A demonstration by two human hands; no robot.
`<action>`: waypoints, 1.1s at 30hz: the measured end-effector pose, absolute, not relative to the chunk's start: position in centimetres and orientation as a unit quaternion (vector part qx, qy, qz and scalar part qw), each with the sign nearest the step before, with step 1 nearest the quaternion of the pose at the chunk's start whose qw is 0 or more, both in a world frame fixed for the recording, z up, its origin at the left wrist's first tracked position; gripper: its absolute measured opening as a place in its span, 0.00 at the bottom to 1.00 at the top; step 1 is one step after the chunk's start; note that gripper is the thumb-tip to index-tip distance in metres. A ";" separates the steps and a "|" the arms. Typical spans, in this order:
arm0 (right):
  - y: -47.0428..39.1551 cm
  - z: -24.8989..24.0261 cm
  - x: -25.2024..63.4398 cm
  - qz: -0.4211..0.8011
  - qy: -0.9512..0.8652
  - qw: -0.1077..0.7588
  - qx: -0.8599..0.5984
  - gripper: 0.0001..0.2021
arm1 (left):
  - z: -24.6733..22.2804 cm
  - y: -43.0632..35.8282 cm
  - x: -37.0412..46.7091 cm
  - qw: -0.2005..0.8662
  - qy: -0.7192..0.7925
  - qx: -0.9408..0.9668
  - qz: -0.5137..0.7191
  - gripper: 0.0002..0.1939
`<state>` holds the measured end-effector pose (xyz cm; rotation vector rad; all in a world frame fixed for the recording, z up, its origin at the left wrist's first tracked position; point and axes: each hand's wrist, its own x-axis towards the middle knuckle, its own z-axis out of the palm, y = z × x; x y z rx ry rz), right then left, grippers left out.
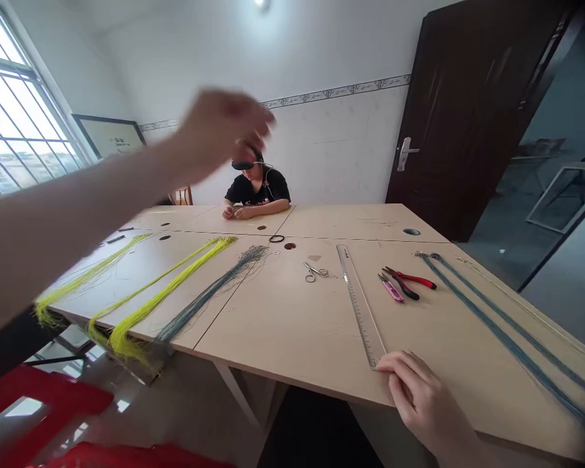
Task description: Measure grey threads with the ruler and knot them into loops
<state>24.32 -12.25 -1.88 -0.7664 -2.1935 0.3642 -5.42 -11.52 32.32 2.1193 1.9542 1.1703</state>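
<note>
My left hand (227, 133) is raised high at the upper left, smeared by motion, with its fingers bent. Whether anything is in it I cannot make out. At the table's near edge, my right hand (422, 396) has its fingers closed at the near end of a clear ruler (355, 302), which lies lengthwise away from me. A thin pale line runs along the ruler's right side; whether it is a strand or the ruler's edge is unclear. Silver scissors (315, 271) lie left of the ruler. To its right are pink thread snips (390, 288) and red-and-black pliers (408, 281).
Yellow strand bundles (170, 289) and a grey-blue bundle (209, 292) hang over the near edge at left. More blue-grey strands (502, 331) lie at right. A person (259, 185) sits across the table (292, 325). Red stools (43, 396) stand below left.
</note>
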 end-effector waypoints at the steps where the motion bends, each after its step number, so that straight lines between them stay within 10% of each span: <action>1: -12.2 -1.2 24.3 0.151 -0.859 0.383 -0.305 0.09 | 29.8 -11.3 -4.4 0.065 0.608 0.705 0.359 0.15; 12: -8.5 7.2 21.8 0.338 -0.824 0.321 -0.322 0.12 | 8.7 -8.2 1.3 0.475 0.443 0.722 0.238 0.09; 33: -1.7 4.6 18.5 0.401 -0.778 0.311 -0.370 0.07 | 2.6 -3.8 1.0 0.427 0.520 0.650 0.353 0.21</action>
